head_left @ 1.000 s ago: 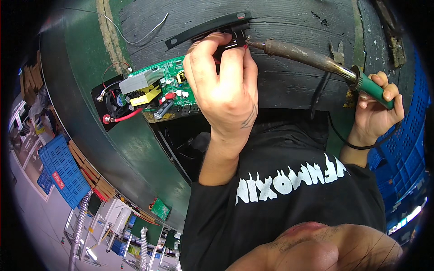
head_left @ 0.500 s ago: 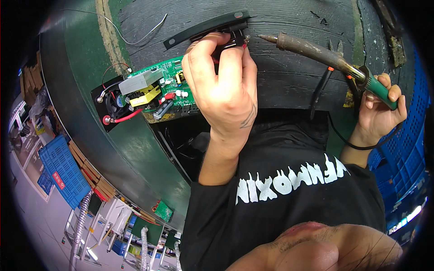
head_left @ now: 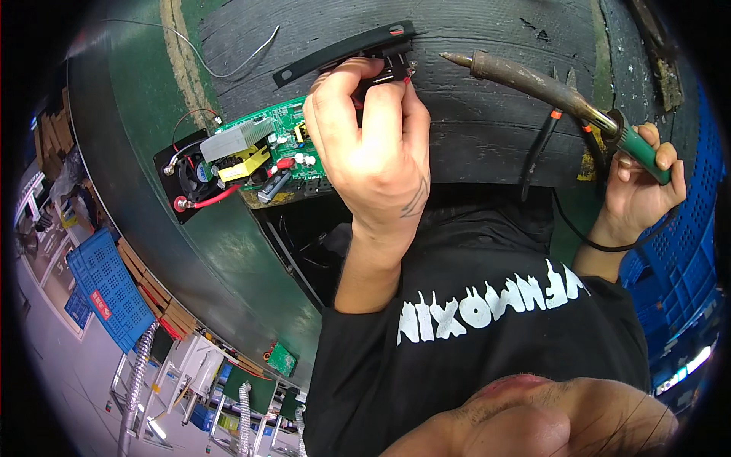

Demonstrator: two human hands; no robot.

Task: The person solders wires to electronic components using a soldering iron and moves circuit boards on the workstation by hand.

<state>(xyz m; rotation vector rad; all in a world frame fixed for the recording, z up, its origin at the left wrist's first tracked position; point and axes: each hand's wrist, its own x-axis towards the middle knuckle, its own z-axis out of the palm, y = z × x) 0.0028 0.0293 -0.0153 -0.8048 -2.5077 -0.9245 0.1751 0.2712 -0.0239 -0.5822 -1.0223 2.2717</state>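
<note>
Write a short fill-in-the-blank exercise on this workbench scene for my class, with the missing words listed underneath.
1. The right hand holds a soldering iron whose handle is coloured ____.
2. The left hand holds a bracket coloured ____.
3. In the picture, the circuit board lies to the ____ of the left hand.
4. The slanted plastic crate is coloured ____.

Missing words: green; black; left; blue.

Panel: blk., long (hole nr. ea. end), slanted. Iron: grn. hdl., brownish shaft; tip L, just clear of panel's R end. PCB: grn., populated, R part hidden, nr. panel.
</note>
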